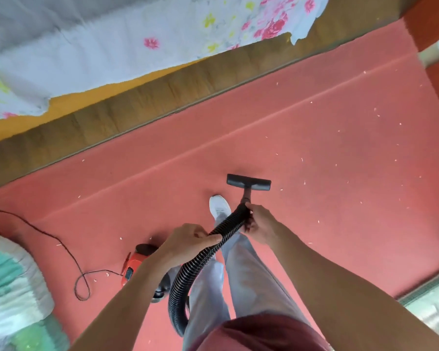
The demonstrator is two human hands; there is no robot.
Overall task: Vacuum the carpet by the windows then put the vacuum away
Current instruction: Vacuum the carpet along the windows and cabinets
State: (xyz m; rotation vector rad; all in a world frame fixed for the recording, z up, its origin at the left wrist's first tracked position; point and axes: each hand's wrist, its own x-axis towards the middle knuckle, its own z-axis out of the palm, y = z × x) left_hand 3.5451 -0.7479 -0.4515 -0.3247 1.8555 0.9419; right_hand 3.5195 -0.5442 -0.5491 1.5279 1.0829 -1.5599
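Observation:
A red canister vacuum (pixel 133 266) sits on the pink carpet (pixel 327 153) by my left leg. Its black ribbed hose (pixel 188 272) loops up to both hands. My left hand (pixel 188 240) grips the hose partway along. My right hand (pixel 260 222) grips the hose end where it joins the short wand. The black floor nozzle (pixel 249 182) lies flat on the carpet just ahead of my white shoe (pixel 219 206). Small white scraps are scattered over the carpet, mostly to the right of the nozzle.
A bed with a brown base (pixel 142 105) and floral sheet (pixel 137 39) runs along the far side. The black power cord (pixel 69 252) trails left from the vacuum. Folded bedding (pixel 13 287) sits at lower left. A window sill (pixel 433 307) shows at lower right.

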